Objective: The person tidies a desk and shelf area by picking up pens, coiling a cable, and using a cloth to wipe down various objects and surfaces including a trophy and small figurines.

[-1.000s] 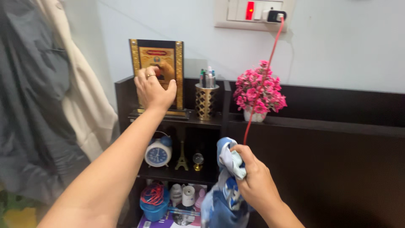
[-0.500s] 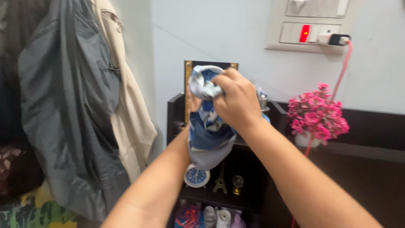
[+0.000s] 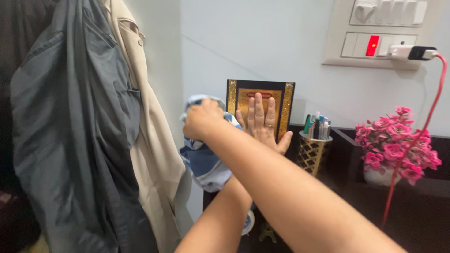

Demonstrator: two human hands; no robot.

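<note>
Counting what stands before us: 1 gold-and-black framed plaque [image 3: 260, 110], 1 gold lattice pen holder [image 3: 313, 152] with several pens, 1 pot of pink flowers [image 3: 396, 147], 1 red cable [image 3: 412, 145] running from 1 charger [image 3: 412, 52] in the wall switch panel [image 3: 375, 35], and 2 garments on the left, 1 grey shirt [image 3: 75, 131] and 1 cream coat [image 3: 154, 154]

Our left hand [image 3: 260, 122] lies flat on the front of the plaque, fingers straight up and close together, thumb spread out to the right, 1 ring on 1 finger; it grips nothing, only presses on the plaque face

Our right hand [image 3: 202, 119] crosses over the left forearm and is closed tight around 1 blue-and-white cloth [image 3: 204, 157], which is bunched in the fist and hangs down below it. The cloth sits just left of the plaque, at its left edge, between the plaque and the cream coat; whether it touches the frame we cannot tell

The plaque stands upright on the dark shelf [image 3: 347, 140], far against the pale wall, with the pen holder just to its right and the flowers farther right. Low down, part of 1 small clock [image 3: 247, 224] shows behind the left forearm
</note>
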